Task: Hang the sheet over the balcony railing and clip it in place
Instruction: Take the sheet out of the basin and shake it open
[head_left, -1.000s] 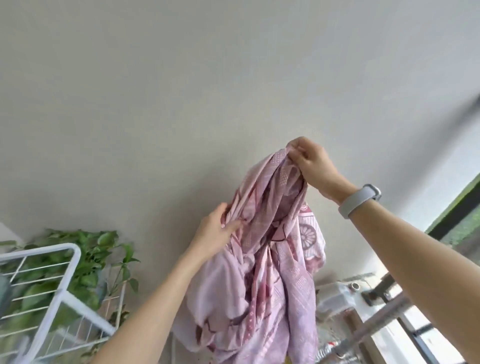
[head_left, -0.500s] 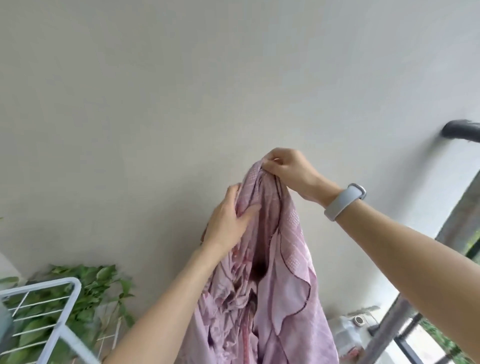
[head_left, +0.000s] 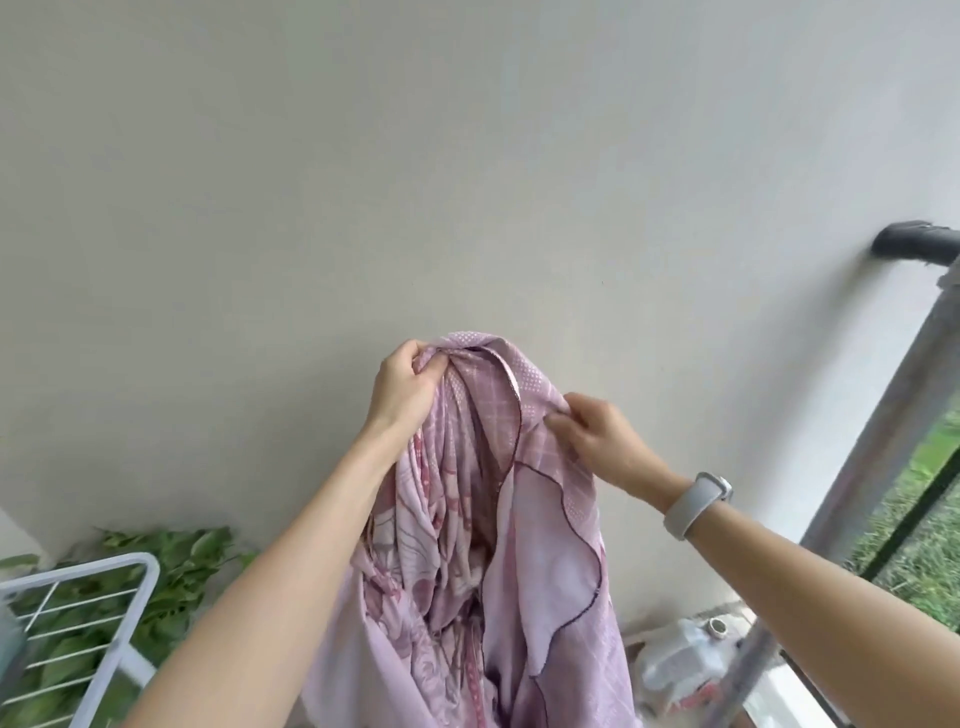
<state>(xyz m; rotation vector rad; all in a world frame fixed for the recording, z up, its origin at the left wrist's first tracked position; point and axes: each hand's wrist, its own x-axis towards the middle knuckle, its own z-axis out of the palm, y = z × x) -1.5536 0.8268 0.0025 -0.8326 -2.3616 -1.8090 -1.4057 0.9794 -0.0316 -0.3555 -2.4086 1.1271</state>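
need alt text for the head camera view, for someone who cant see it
Two bare hands hold a bunched pink patterned sheet up before a plain wall: left hand grips its top, right hand pinches an edge. A metal railing stands at right, unused.

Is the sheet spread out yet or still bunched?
Bunched: the sheet hangs in gathered folds, gripped at its top by the left hand and right hand.

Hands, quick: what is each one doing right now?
Left hand: closed, gripping the bunched top of the pink sheet.
Right hand: closed, pinching the sheet's edge.
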